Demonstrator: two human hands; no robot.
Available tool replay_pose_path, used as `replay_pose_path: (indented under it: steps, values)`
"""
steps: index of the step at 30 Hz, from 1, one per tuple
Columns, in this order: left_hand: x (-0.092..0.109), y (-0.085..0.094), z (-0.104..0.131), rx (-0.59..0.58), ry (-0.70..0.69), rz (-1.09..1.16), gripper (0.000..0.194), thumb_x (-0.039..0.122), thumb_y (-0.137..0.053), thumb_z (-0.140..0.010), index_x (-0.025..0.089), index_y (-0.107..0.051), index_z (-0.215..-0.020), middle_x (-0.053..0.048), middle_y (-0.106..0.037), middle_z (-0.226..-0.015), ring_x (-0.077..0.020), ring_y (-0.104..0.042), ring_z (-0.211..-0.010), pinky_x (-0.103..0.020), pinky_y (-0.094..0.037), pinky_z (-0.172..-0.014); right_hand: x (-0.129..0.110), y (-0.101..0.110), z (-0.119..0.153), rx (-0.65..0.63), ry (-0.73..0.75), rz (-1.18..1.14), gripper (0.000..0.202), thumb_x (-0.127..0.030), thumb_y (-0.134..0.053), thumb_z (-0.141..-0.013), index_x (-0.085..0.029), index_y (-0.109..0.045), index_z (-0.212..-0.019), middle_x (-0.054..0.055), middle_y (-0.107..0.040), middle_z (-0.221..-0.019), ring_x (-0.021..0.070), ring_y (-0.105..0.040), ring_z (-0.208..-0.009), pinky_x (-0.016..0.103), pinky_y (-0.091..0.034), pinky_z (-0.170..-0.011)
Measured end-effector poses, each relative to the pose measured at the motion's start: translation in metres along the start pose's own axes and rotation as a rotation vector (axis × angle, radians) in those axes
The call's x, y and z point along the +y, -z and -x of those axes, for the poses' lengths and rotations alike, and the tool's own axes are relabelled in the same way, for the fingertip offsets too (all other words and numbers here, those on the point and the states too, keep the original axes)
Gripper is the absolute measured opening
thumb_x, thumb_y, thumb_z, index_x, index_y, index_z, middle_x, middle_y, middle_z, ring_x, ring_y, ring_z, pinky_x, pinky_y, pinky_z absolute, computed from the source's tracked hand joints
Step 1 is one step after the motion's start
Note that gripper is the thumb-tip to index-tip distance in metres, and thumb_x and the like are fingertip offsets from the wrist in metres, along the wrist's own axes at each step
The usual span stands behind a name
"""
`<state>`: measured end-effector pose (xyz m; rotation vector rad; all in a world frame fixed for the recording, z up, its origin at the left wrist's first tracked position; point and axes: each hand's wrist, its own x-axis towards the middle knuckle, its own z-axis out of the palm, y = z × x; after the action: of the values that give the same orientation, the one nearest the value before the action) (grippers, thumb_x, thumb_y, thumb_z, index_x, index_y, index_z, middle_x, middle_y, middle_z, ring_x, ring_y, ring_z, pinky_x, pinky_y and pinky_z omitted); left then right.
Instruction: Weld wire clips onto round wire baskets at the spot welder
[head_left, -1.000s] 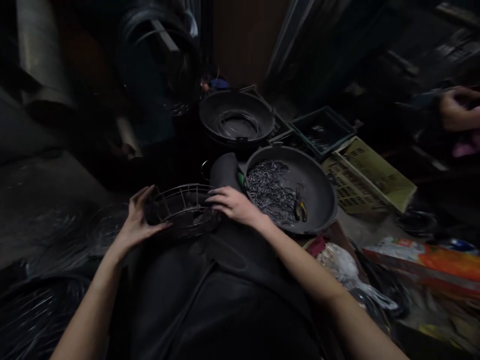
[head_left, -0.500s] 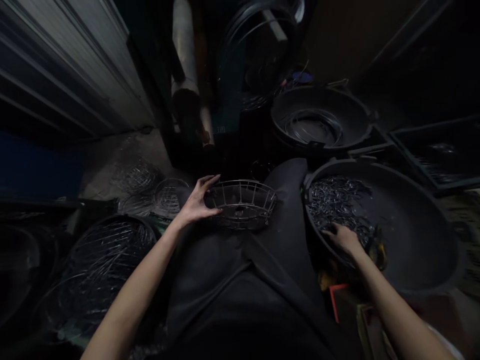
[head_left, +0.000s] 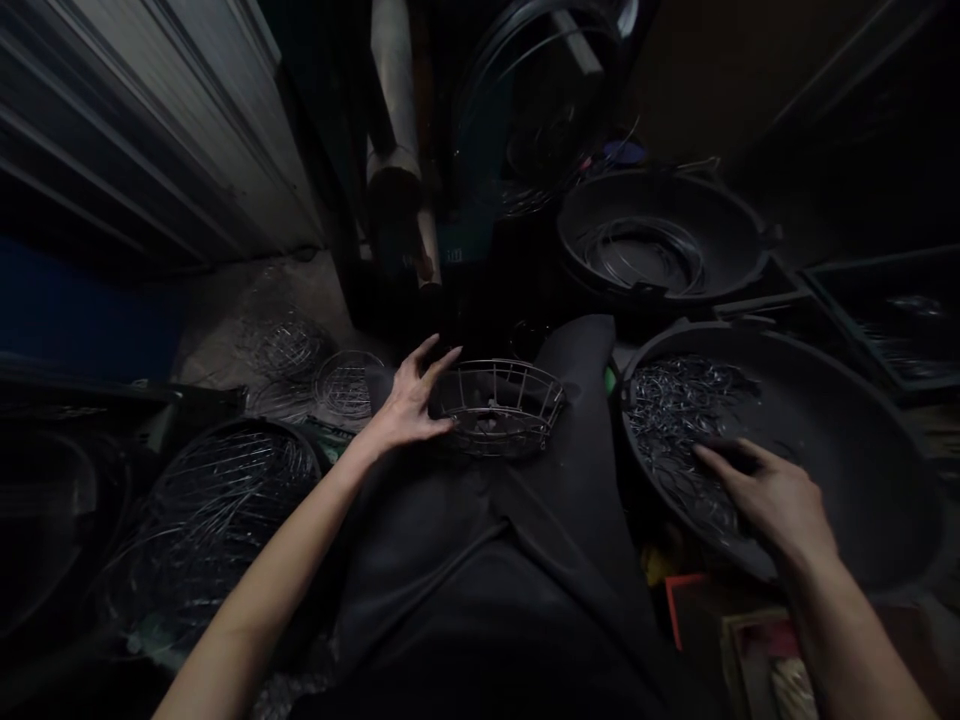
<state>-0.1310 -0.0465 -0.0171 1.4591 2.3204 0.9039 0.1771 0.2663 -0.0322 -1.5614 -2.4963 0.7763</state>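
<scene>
On lap (head_left: 480, 570), L hand (head_left: 409, 408), fingers spread, prob steadies wire basket (head_left: 501, 411); R hand (head_left: 784, 505) is over pan (head_left: 847, 450) w/ metal bits (head_left: 675, 405), can't tell grip.

Dim light shows a ribbed wall (head_left: 161, 120) and grey floor (head_left: 225, 305).

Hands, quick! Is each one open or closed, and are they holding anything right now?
Left hand: open, fingers spread beside the wire basket.
Right hand: partly curled over the bowl; can't tell if it's holding anything.
</scene>
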Motion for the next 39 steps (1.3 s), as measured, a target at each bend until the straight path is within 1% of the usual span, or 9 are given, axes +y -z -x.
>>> replay_pose_path:
  steps: [3,7,13,16,21,24,29,33,39]
  values:
    - [0.001,0.000,-0.005,-0.040,0.002,-0.043,0.100,0.043,-0.077,-0.062,0.026,-0.022,-0.144,-0.014,-0.015,-0.147,-0.0380,-0.019,-0.135,-0.058,-0.024,-0.108,-0.054,-0.001,0.022,-0.128,0.033,-0.193,0.037,-0.057,-0.065,-0.060,-0.023,-0.069,-0.076,0.008,-0.069,-0.078,0.0291,-0.065,-0.077,0.042,-0.049,-0.072]
    - [-0.011,-0.006,-0.002,-0.001,0.033,0.137,0.106,0.043,-0.079,-0.058,0.020,-0.020,-0.143,-0.017,-0.020,-0.144,-0.0356,-0.021,-0.135,-0.055,-0.025,-0.110,-0.115,-0.013,0.049,-0.287,0.134,-0.526,0.041,-0.056,-0.072,-0.058,-0.020,-0.067,-0.076,0.005,-0.069,-0.074,0.0214,-0.065,-0.067,0.033,-0.053,-0.064]
    - [-0.025,-0.019,0.023,0.122,0.100,0.404,0.115,0.048,-0.080,-0.057,0.022,-0.008,-0.144,-0.017,-0.020,-0.145,-0.0319,-0.026,-0.135,-0.051,-0.027,-0.110,-0.166,-0.025,0.064,-0.606,0.144,-0.731,0.039,-0.051,-0.077,-0.061,-0.018,-0.062,-0.076,0.004,-0.066,-0.064,0.0152,-0.062,-0.056,0.024,-0.052,-0.054]
    - [-0.030,-0.029,0.037,0.123,0.165,0.407,0.118,0.048,-0.081,-0.055,0.021,-0.007,-0.144,-0.019,-0.021,-0.145,-0.0328,-0.025,-0.135,-0.052,-0.024,-0.111,-0.172,-0.028,0.059,-0.537,0.207,-0.660,0.037,-0.052,-0.075,-0.062,-0.018,-0.063,-0.072,0.003,-0.065,-0.063,0.0138,-0.059,-0.055,0.022,-0.050,-0.051]
    - [-0.031,-0.038,0.043,0.259,0.206,0.483,0.107,0.039,-0.077,-0.062,0.016,-0.009,-0.142,-0.010,-0.053,-0.107,-0.0229,-0.055,-0.104,-0.044,-0.040,-0.098,-0.164,-0.028,0.053,-0.389,0.226,-0.623,0.032,-0.049,-0.075,-0.064,-0.021,-0.065,-0.073,0.001,-0.063,-0.062,0.0135,-0.057,-0.053,0.023,-0.049,-0.049]
    - [-0.014,-0.021,0.033,0.323,0.121,0.440,0.106,0.037,-0.075,-0.063,0.020,-0.005,-0.141,-0.006,-0.053,-0.101,-0.0191,-0.057,-0.091,-0.037,-0.047,-0.086,-0.155,-0.022,0.056,-0.377,0.197,-0.632,0.030,-0.046,-0.076,-0.065,-0.021,-0.065,-0.075,0.002,-0.065,-0.067,0.0154,-0.060,-0.057,0.025,-0.051,-0.053]
    - [0.029,0.008,0.002,0.135,-0.013,0.109,0.093,0.037,-0.070,-0.068,0.023,-0.016,-0.142,-0.007,-0.054,-0.109,-0.0218,-0.057,-0.087,-0.035,-0.047,-0.078,-0.147,-0.019,0.066,-0.380,0.067,-0.732,0.032,-0.043,-0.078,-0.064,-0.020,-0.061,-0.077,0.002,-0.067,-0.071,0.0146,-0.063,-0.057,0.024,-0.052,-0.053]
    - [0.041,-0.002,-0.012,0.036,-0.046,0.030,0.085,0.037,-0.069,-0.073,0.022,-0.021,-0.142,-0.009,-0.056,-0.115,-0.0269,-0.057,-0.097,-0.043,-0.041,-0.091,-0.153,-0.028,0.073,-0.499,0.075,-0.871,0.043,-0.039,-0.079,-0.064,-0.021,-0.057,-0.097,-0.002,-0.063,-0.068,0.0140,-0.065,-0.058,0.021,-0.052,-0.050]
    - [0.019,-0.009,0.010,0.052,-0.028,0.154,0.100,0.054,-0.074,-0.065,0.028,-0.016,-0.142,-0.013,-0.034,-0.143,-0.0329,-0.035,-0.130,-0.054,-0.021,-0.109,-0.164,-0.037,0.074,-0.557,0.139,-0.978,0.043,-0.037,-0.077,-0.068,-0.024,-0.054,-0.103,-0.005,-0.060,-0.069,0.0105,-0.061,-0.053,0.019,-0.050,-0.046]
